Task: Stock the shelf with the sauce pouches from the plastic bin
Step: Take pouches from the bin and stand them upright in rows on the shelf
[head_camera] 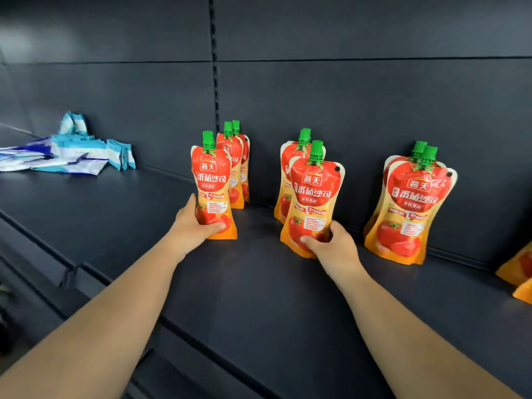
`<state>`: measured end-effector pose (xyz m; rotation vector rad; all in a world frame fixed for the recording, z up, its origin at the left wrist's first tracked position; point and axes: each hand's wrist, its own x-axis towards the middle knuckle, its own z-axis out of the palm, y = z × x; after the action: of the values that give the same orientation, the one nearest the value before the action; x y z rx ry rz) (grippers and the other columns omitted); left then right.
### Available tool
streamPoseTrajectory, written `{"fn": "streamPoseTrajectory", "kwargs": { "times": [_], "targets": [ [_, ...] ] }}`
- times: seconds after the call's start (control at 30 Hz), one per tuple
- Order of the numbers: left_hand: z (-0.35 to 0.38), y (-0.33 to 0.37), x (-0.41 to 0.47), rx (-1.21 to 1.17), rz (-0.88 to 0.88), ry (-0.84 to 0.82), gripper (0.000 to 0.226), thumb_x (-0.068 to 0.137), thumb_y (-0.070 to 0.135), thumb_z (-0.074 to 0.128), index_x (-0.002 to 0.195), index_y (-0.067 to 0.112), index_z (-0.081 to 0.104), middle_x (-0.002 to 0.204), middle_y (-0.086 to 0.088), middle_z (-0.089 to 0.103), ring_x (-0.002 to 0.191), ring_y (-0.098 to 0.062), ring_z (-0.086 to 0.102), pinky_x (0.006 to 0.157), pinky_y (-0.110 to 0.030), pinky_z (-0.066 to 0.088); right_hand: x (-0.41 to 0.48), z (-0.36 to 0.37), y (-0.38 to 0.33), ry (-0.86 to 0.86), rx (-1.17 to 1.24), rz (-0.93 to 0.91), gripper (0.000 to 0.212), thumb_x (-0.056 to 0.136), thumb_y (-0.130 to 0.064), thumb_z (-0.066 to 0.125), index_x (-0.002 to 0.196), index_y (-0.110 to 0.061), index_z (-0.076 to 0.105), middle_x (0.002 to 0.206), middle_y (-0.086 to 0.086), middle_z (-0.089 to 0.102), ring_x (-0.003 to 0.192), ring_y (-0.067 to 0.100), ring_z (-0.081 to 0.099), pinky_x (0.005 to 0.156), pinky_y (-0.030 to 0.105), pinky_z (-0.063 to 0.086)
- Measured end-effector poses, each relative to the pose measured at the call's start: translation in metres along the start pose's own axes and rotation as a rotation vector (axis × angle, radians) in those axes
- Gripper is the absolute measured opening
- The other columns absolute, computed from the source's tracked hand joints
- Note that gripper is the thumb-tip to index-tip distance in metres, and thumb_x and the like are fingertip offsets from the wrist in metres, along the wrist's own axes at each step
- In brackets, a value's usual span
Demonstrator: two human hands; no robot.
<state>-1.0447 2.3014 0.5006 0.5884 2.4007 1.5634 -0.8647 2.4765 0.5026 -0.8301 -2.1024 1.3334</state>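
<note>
Red-and-orange tomato sauce pouches with green caps stand upright on a dark shelf [259,298]. My left hand [193,223] grips the lower part of one pouch [213,182], which stands in front of two others [237,156]. My right hand [335,247] grips the base of a second pouch [313,194], placed in front of another pouch [293,156]. Two more pouches [408,205] stand in a row further right. The plastic bin is out of view.
A heap of blue-and-white packets [69,151] lies on the shelf at the far left. Parts of orange pouches [518,269] show at the right edge. The shelf's dark back panel [345,82] rises behind the rows, and a lower shelf edge [43,254] sits at the left.
</note>
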Motion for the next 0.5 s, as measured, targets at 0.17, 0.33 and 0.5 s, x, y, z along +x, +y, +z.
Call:
{"fn": "streamPoseTrajectory", "kwargs": {
  "times": [0.17,0.33,0.5],
  "targets": [
    [0.027,0.014,0.004,0.055,-0.157,0.215,0.104,0.071,0.037,0.076,0.146,0.014,0.008,0.149,-0.01,0.015,0.136,-0.03,0.027,0.108,-0.047,0.03,0.005,0.001,-0.004,-0.008,-0.098,-0.01,0.054,0.081,-0.023,0.069,0.129,-0.015,0.045,0.129,0.002,0.054,0.12,0.02,0.05,0.097,0.031,0.042],
    [0.044,0.016,0.015,0.015,-0.093,0.345,0.091,0.074,0.027,0.074,0.141,0.013,0.014,0.141,-0.013,0.027,0.13,-0.03,0.034,0.103,-0.045,0.036,0.01,0.015,-0.009,0.007,-0.14,-0.05,0.052,0.083,-0.026,0.066,0.129,-0.015,0.045,0.129,0.002,0.055,0.12,0.019,0.051,0.097,0.03,0.042],
    [0.048,0.018,0.024,0.043,-0.117,0.355,0.103,0.071,0.044,0.073,0.143,0.012,0.007,0.145,-0.011,0.022,0.135,-0.03,0.029,0.105,-0.045,0.033,0.02,0.02,-0.008,-0.006,-0.149,-0.043,0.053,0.084,-0.028,0.065,0.13,-0.015,0.043,0.13,0.002,0.053,0.122,0.019,0.049,0.099,0.032,0.041]
  ]
}}
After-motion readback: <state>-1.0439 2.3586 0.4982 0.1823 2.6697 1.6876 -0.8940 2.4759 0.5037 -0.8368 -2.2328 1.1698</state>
